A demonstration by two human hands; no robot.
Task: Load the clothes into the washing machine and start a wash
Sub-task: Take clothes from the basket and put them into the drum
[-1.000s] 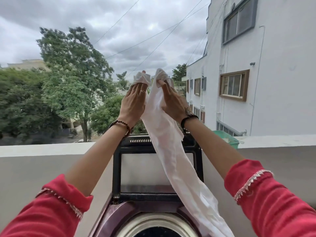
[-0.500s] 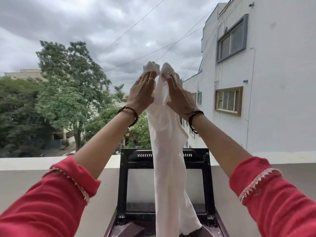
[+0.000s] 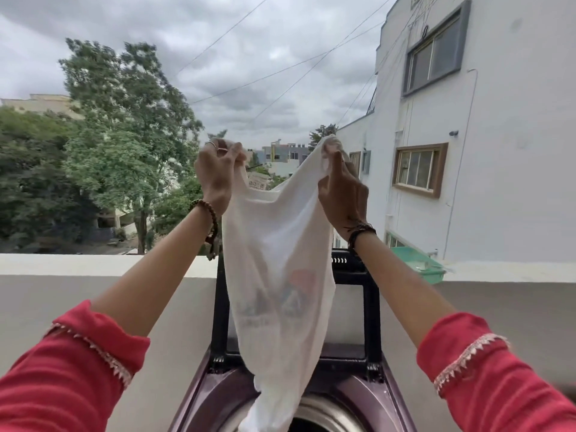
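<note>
Left hand: the left hand was raised at arm's length, back toward the camera, its fingers curled and pinching one upper corner of the white garment
Right hand: the right hand was raised to about the same height, a little apart from the left, thumb and fingers clamped on the other upper corner of the cloth
Grip: both were closed on the fabric, holding its top edge spread between them so that it sagged in the middle
Arms: both forearms were stretched forward and upward, bare from the wrist to red sleeves with pale trim; a beaded bracelet sat on the left wrist and a dark band on the right
Garment: it hung straight down in front of the upright lid of the washing machine, a faint print showing through the thin cloth; its lower end dangled at the drum opening
Beyond: a low parapet wall ran behind the machine, with trees at left, a white building at right, and a green tray beside the right forearm
</note>
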